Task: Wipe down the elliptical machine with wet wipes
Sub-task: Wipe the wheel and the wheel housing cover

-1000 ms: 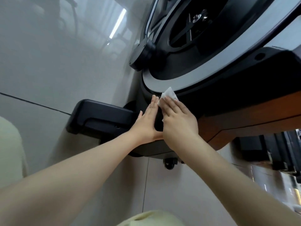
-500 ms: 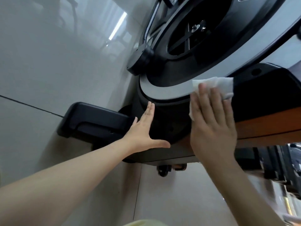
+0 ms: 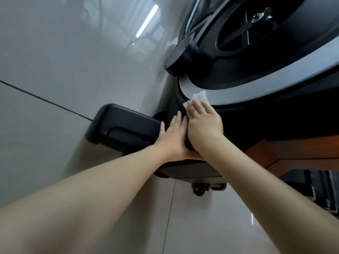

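So, R hand (image 3: 203,123) lies flat, fingers straight and close together, pressing a white wet wipe (image 3: 199,97) onto the elliptical machine (image 3: 275,118). Nothing is curled round the wipe, it's just palm & fingers pushing down. The wipe sits at the front-left curve of the machine body, where the black shell (image 3: 247,114) meets the grey ring (image 3: 256,88). Most of it is under the fingers, w/ a crumpled corner poking out past the fingertips onto the ring.

L hand (image 3: 172,134) is also flat & relaxed, fingers straight, holding nothing. It rests on the shell right beside the R hand, the two touching side by side. Its outer finger reaches the near end of the black foot bar (image 3: 124,127), which sticks out to the left across the floor. Both forearms are bare and come in from the bottom of the view; R wrist crosses over the base of the L thumb.

Inside the grey ring is a black disc (image 3: 211,57) w/ a dark opening, crossed spokes and a shiny bolt (image 3: 256,15) at the centre. A round cap (image 3: 178,57) sits at the ring's left edge, w/ a chrome tube (image 3: 192,13) running up from behind it. Under the machine base a small wheel (image 3: 199,189) shows. An orange-brown wooden panel (image 3: 293,151) runs along the right.

Floor tiles (image 3: 55,61) are pale & glossy, w/ a dark grout line (image 3: 45,101) and a reflected strip light (image 3: 147,21).
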